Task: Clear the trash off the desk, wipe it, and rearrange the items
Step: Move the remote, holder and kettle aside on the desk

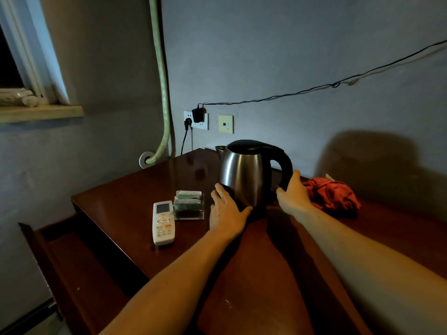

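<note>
A steel electric kettle [244, 175] with a black lid and handle stands upright on the dark wooden desk [135, 187]. My left hand [226, 211] wraps the kettle's black base on its left side. My right hand [294, 192] grips the lower part of the black handle on the right. A crumpled red cloth [331, 194] lies on the desk just right of my right hand. Left of the kettle sit a clear box of tea sachets [189, 205] and a white remote control [163, 222].
The desk fills a room corner; walls rise behind it. A wall socket [196, 119] with two black plugs sits above the back edge, and a cable runs right along the wall. A green hose [162, 93] drops down the corner. An open drawer [79, 257] juts out at left.
</note>
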The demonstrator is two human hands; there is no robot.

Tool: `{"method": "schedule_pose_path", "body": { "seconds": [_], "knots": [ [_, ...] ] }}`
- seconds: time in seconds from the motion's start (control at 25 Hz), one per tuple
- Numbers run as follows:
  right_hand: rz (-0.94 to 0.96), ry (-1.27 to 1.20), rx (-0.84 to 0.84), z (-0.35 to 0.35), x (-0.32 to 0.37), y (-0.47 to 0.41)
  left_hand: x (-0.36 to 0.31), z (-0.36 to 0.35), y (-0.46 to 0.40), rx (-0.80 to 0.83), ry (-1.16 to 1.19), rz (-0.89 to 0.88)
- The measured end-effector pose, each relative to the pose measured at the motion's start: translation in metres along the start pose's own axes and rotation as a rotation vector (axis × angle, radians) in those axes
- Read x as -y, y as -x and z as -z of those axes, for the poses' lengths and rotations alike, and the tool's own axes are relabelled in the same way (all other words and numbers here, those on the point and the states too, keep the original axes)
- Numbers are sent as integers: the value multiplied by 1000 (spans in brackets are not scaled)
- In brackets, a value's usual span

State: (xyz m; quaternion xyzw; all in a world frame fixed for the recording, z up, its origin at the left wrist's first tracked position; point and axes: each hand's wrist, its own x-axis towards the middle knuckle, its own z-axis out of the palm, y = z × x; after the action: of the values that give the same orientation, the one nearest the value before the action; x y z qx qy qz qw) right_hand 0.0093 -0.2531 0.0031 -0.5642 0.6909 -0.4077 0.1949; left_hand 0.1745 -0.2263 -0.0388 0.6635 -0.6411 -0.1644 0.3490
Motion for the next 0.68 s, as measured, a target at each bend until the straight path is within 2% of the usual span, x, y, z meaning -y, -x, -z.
{"method": "schedule_pose_path", "body": {
  "seconds": [0.16,0.52,0.68],
  "knots": [
    [-3,-17,3,-20,11,-2,3,-4,-3,-81,-26,20],
    [-66,26,83,-42,32,-15,3,0,-21,-89,-50,90],
    [-80,52,186,-30,29,-18,-4,3,-16,-67,-43,109]
  ]
}}
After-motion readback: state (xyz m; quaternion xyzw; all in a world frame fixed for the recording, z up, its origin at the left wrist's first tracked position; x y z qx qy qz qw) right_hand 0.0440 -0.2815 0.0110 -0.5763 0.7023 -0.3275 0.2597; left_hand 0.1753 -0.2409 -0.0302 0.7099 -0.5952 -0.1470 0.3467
